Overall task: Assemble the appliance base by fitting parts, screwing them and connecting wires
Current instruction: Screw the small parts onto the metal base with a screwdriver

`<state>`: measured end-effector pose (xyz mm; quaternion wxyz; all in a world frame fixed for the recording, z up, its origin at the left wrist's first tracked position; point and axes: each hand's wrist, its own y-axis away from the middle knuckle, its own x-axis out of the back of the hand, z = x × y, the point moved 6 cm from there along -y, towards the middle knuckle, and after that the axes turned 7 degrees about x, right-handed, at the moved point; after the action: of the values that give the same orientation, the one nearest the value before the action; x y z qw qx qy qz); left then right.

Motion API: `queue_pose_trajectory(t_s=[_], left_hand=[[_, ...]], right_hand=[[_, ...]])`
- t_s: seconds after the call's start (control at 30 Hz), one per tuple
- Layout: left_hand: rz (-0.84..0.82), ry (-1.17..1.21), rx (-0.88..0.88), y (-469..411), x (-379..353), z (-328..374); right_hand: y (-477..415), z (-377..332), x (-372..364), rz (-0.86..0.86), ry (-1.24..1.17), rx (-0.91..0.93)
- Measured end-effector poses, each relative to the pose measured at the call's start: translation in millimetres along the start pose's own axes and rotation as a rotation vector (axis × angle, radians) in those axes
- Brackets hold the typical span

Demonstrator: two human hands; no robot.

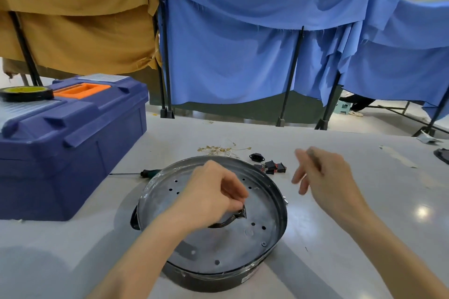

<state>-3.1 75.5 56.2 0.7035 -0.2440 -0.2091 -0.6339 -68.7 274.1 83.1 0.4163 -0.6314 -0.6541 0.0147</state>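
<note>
Left hand [213,194] pinches dark curved part [230,219] over the round base [218,245], table centre.
Left wrist bent down, fingertips closed on the part; right hand [325,177] hovers at base's 2 o'clock, fingers loose, blurred.

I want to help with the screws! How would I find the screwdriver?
Start at the big blue toolbox on the left. Between it and the round metal base lies the screwdriver. It is the only long thin tool, with a dark green handle.
</note>
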Motion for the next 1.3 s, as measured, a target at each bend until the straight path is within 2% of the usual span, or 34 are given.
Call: queue_pose_trajectory(t_s=[0.1, 0.17, 0.33, 0.4, 0.5, 0.67, 0.93, 1.03, 1.17, 1.3], left_hand=[[0.123, -0.157, -0.005, -8.8, 17.7, -3.5], [0.166, -0.258, 0.01, -14.2, 25.8, -10.3], [0.176, -0.568, 0.131, -32.7, 43.9, -30.9], [0.158, -0.621, 0.224, -39.4, 51.6, -42.7], [0.107, -0.605, 0.328, -43.0, 56.8, -59.8], [0.165, -0.586, 0.298, -43.2, 61.0, -67.2], [0.206, -0.576, 0.214, -41.5, 58.6, -65.6], [0.176, -0.543, 0.19, -40.2, 57.9, -65.1], [0.128, -0.489, 0.157, -40.3, 56.7, -63.4], [0.011, -0.532, 0.139, -47.5, 56.0, -61.9]], right_hand=[[-0.4, 13.0, -28.1, -0.251, 0.244, -0.019], [1.2, 17.0, -44.0, -0.348, 0.304, 0.013], [-2.1, 12.0, -56.0, -0.387, 0.219, 0.099], [-1.9, 11.5, -55.7, -0.378, 0.178, 0.098], [-1.4, 10.6, -53.8, -0.365, 0.116, 0.085], [-2.7, 7.6, -51.0, -0.379, 0.087, 0.08], [3.2, 22.1, -46.5, -0.626, 0.029, -0.096], [2.8, 22.3, -38.8, -0.708, -0.005, -0.126], [3.1, 17.8, -39.5, -0.645, -0.103, -0.12], [5.6, 18.6, -49.9, -0.648, -0.087, -0.106]])
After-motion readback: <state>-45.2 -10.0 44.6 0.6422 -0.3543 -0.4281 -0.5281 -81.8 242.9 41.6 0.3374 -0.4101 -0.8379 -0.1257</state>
